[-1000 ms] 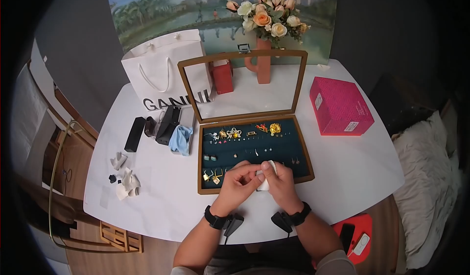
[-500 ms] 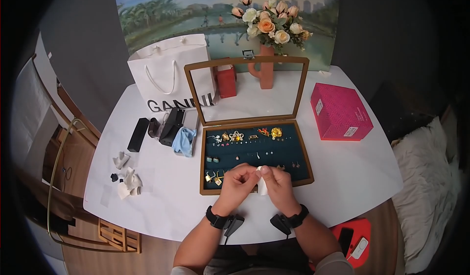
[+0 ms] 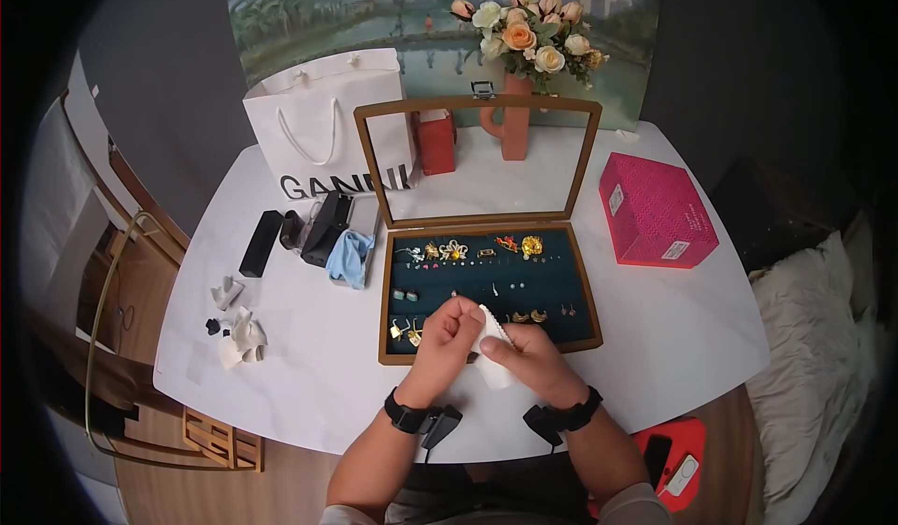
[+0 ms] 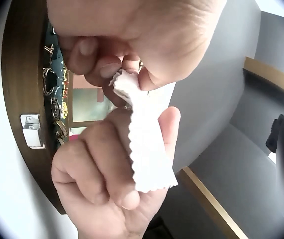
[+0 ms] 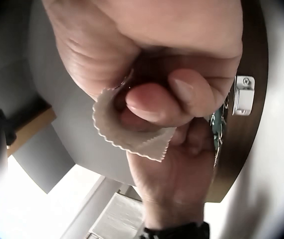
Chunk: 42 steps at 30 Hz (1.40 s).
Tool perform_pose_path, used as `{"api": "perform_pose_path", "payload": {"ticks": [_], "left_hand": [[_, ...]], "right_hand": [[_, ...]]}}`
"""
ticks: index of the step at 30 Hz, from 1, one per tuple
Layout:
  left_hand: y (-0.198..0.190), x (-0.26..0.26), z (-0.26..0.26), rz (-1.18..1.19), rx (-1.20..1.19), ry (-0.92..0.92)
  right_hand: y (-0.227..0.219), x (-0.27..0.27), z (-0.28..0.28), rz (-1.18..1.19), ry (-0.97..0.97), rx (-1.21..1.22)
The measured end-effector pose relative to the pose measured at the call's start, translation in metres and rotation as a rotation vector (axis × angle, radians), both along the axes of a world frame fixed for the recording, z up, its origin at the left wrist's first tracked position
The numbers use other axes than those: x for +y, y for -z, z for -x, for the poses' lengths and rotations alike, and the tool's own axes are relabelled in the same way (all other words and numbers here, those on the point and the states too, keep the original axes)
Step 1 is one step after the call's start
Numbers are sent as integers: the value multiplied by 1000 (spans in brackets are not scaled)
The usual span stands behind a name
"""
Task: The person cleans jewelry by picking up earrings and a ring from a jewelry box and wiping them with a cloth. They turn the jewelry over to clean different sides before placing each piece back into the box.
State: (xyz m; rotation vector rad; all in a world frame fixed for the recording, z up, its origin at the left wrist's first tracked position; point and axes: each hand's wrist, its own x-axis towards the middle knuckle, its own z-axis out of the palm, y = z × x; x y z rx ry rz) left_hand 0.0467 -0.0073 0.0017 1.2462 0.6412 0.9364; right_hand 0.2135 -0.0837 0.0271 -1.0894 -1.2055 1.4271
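A small white cloth (image 3: 497, 350) with zigzag-cut edges stretches between my hands over the front of a wooden jewelry case (image 3: 384, 336). My left hand (image 3: 447, 345) pinches a bunched end of it between thumb and fingers, as the left wrist view shows. With curled fingers and thumb, my right hand (image 3: 541, 364) grips the cloth's other side. In the right wrist view the cloth (image 5: 132, 137) curves around the right fingertips. I cannot tell whether a small piece is wrapped inside. Behind the hands, earrings and brooches (image 3: 454, 250) lie on the dark green lining.
The case's glass lid (image 3: 478, 101) stands raised. To the left are a black sunglasses case (image 3: 326, 229), a blue cloth (image 3: 351, 258), a black box (image 3: 260, 244) and crumpled wrappings (image 3: 244, 339). A pink box (image 3: 658, 211) sits right; a white paper bag (image 3: 329, 123) and flower vase (image 3: 515, 123) stand behind.
The white cloth, earlier bunched at the fingertips, now spreads wider between the hands. My right thumb has moved down on it. Gold earrings beside the right hand show more. The head view has shifted slightly.
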Motion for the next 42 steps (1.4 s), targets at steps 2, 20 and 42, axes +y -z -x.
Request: {"api": "perform_pose_path", "payload": {"ticks": [2,20,42], "left_hand": [[-4,1,2,-105,62,-8],[-5,8,4,-93,42,-120],[-20,-11,-9,-786,966,-178]], "right_hand": [[12,6,3,-146,62,-24],[8,1,-9,8,293,97],[20,15,-8,-294,619,-61]]}}
